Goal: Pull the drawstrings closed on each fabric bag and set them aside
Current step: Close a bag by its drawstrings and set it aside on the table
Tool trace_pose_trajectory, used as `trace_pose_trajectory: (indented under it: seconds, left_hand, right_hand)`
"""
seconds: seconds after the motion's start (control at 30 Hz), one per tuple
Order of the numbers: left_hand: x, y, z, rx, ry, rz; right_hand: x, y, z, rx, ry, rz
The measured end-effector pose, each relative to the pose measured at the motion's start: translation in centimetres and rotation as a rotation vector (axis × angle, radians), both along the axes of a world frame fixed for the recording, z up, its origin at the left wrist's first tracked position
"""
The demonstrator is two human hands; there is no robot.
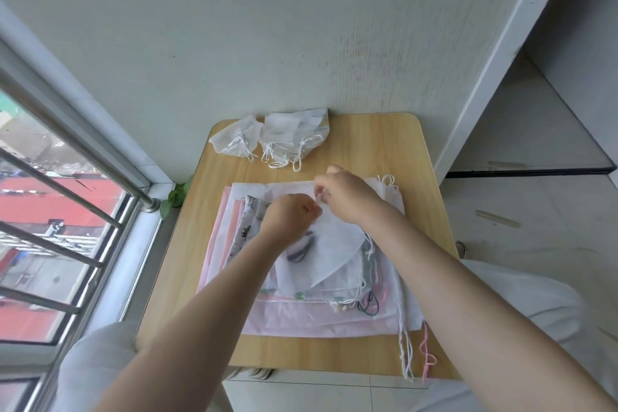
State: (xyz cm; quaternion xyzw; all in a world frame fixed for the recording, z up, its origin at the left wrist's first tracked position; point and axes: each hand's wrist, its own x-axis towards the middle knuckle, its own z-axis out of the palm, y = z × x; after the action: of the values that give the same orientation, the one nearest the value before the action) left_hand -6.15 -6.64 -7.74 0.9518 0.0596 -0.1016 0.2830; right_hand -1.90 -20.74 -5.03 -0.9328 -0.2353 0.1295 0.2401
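The step in hand looked to be the closing of 1 more bag: both hands worked at the far edge of a white fabric bag (329,246) lying on top of the stack of open bags (301,308) in the middle of the wooden table (394,150). The left hand (291,214) was curled into a loose fist at the bag's mouth, and the right hand (347,199), just beside it and a little farther off, pinched the same edge (whether on cord or cloth was too small to tell). Both forearms reached in from the near side and converged. At the far left corner lay the cinched bags (274,140), cords trailing. Next, the cords would probably need drawing apart.
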Motion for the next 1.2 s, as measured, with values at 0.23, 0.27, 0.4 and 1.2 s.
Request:
trace_pose_trajectory:
  seconds: [0.23,0.27,0.4,1.2]
  left_hand:
    - [-1.6,2.6,0.3,-0.113,0.055,0.13]
    - [-1.7,2.6,0.5,-0.138,0.052,0.128]
    - [-1.3,1.4,1.3,-0.204,0.061,0.099]
    - [-5.6,7.7,-0.7,-1.773,-0.037,0.944]
  right_hand:
    - [0.7,0.4,0.1,-0.33,0.284,-0.036]
    - [0.8,0.2,0.5,-0.366,0.278,-0.031]
    - [1.6,-0.2,1.4,-0.387,0.191,-0.11]
    - [-2.5,3.4,-2.6,0.021,0.211,-0.056]
